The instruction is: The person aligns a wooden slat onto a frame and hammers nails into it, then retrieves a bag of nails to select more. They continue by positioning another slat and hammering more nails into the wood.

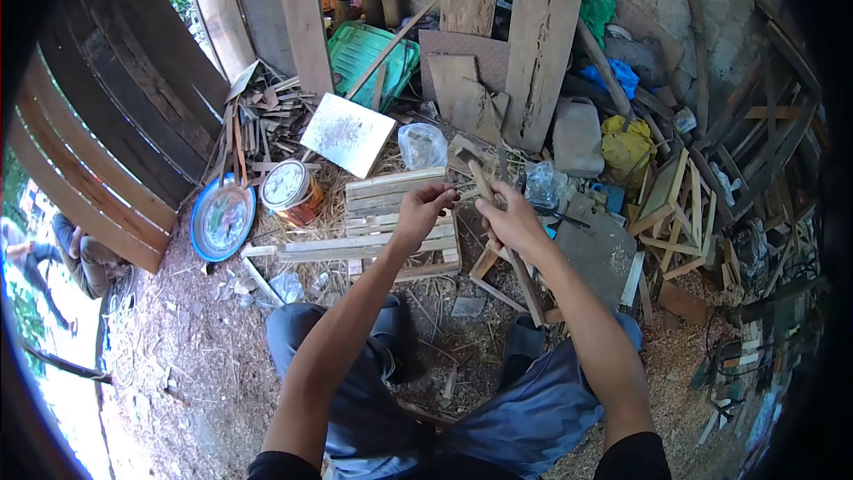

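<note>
My right hand (515, 224) is wrapped round a hammer (480, 180), its pale wooden handle slanting up to the left and its dark head at the top end. To the left, my left hand (422, 216) is closed in a pinch; what sits between the fingertips is too small to name. Below both hands lies a slatted wooden panel (404, 244) on the ground, made of several pale strips. A long wooden stick (526, 289) leans down from beneath my right hand toward my right foot.
A paint bucket (291, 193) and a blue-rimmed basin (222, 220) stand at left. Behind are a white board (348, 135), a green crate (373, 62) and upright planks (546, 44). A grey jerrycan (577, 138) and wooden frames (680, 209) stand at right. Two people sit outside, far left.
</note>
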A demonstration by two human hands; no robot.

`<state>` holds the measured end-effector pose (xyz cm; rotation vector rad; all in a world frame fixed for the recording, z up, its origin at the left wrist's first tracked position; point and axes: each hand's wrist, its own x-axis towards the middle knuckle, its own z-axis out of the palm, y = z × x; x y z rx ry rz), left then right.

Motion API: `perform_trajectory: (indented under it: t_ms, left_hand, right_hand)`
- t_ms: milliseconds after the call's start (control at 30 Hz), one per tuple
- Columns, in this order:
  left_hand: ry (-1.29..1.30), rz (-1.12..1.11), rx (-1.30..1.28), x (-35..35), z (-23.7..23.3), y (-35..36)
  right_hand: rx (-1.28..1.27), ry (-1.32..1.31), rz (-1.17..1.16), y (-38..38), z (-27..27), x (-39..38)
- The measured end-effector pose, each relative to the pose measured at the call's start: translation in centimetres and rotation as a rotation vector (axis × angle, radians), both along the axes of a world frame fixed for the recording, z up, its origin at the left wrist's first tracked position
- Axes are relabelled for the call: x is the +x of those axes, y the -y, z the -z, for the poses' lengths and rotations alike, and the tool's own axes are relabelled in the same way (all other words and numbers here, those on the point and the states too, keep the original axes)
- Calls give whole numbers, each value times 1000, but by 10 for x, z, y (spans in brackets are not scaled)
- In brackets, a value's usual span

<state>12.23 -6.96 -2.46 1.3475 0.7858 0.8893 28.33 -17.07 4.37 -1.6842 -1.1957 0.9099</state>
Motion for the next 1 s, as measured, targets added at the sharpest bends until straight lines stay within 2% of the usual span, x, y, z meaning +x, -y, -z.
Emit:
perform_trajectory:
  t_ms: [67, 100, 133, 200, 233, 300, 333, 400, 467, 533, 600, 667, 1000]
  left_hand:
    - [-88, -47, 56, -6, 4, 1]
    - [-179, -88, 112, -9, 11, 1]
    - [-175, -89, 107, -12, 19, 1]
    - [-367, -106, 275, -23, 36, 6]
    - [-410, -106, 262, -27, 45, 10]
    - [-333, -109, 243, -34, 92, 6]
    - [-263, -115, 226, -34, 93, 9]
    - [-318, -134, 265, -33, 97, 13]
    - [-253, -196, 331, -29, 104, 15]
    - [-299, -167, 351, -32, 104, 14]
    - [-368, -107, 752, -35, 102, 10]
    - [-382, -62, 685, -38, 102, 10]
    - [-439, -129, 644, -30, 98, 15]
  right_hand:
    - [-205, -94, -73, 5, -10, -5]
    - [-251, 27, -57, 6, -10, -6]
    - [-256, 31, -57, 7, -4, -5]
    - [29, 397, 21, 11, 15, -3]
    - [23, 400, 22, 14, 12, -4]
    - [-26, 338, -6, 23, -3, -4]
    - [-35, 339, -4, 28, -8, -4]
    - [-58, 301, -21, 34, -13, -2]
    - [-48, 328, -34, 36, -7, 1]
    - [-35, 355, -51, 35, -3, 4]
    - [-34, 376, -66, 32, 0, 5]
    - [-69, 310, -40, 30, 0, 2]
    - [-98, 370, -76, 28, 7, -5]
